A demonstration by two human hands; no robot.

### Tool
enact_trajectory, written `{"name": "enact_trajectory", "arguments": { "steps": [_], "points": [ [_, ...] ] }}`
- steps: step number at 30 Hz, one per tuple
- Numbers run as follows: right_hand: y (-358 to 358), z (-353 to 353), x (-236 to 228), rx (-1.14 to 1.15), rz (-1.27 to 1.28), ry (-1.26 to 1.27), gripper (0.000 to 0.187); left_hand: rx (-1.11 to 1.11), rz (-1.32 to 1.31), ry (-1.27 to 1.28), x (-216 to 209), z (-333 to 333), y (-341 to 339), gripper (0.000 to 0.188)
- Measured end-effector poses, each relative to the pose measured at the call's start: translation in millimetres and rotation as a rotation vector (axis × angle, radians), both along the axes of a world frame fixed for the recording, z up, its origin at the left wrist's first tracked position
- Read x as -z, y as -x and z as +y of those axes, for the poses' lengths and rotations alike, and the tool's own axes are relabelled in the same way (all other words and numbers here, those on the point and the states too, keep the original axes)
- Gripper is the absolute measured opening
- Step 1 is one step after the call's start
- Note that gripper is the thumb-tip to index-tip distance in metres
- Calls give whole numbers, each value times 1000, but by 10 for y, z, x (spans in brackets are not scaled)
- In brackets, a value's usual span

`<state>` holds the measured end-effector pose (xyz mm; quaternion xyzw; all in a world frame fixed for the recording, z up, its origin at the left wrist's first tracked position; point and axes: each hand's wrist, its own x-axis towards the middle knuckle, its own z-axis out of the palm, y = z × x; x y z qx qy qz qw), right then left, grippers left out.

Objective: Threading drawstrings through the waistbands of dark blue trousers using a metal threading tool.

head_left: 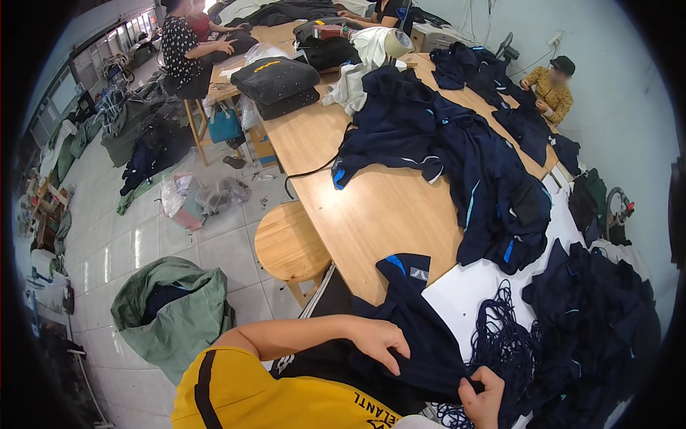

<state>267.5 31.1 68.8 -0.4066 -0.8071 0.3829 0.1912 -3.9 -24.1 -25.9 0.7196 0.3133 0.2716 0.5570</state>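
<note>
A dark navy garment (423,325) with a bright blue patch at its far end lies in front of me, partly on the table and partly over my lap. My left hand (377,343) rests on the cloth, thumb and index finger apart. At the garment's near right edge, my right hand (484,399) is closed, pinching the fabric between thumb and bent fingers. A tangle of navy cords (500,329) lies just beyond the right hand. The underside of the cloth is hidden.
A navy garment pile (429,136) covers the wooden table (336,222); another heap (589,322) rises at right. A wooden stool (291,242) and green sack (171,304) stand left. Folded dark garments (275,82) lie farther off. A person (554,89) works across the table; others are at the far end.
</note>
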Motion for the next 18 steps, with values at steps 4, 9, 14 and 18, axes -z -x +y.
{"name": "enact_trajectory", "arguments": {
  "steps": [4, 9, 14, 18],
  "points": [
    [54, -16, 1, -4, 72, -62, 23, -212, 100, -50, 20, -67, -171, 34],
    [-16, 41, -124, -57, 132, -74, 23, -99, 166, -6, -176, -182, -11, 37],
    [-19, -18, -110, -85, 124, -176, 22, -113, 113, -47, -324, -201, 60, 37],
    [178, -100, 69, -122, 224, -86, 22, -92, 262, -138, -256, -144, -154, 36]
  ]
}}
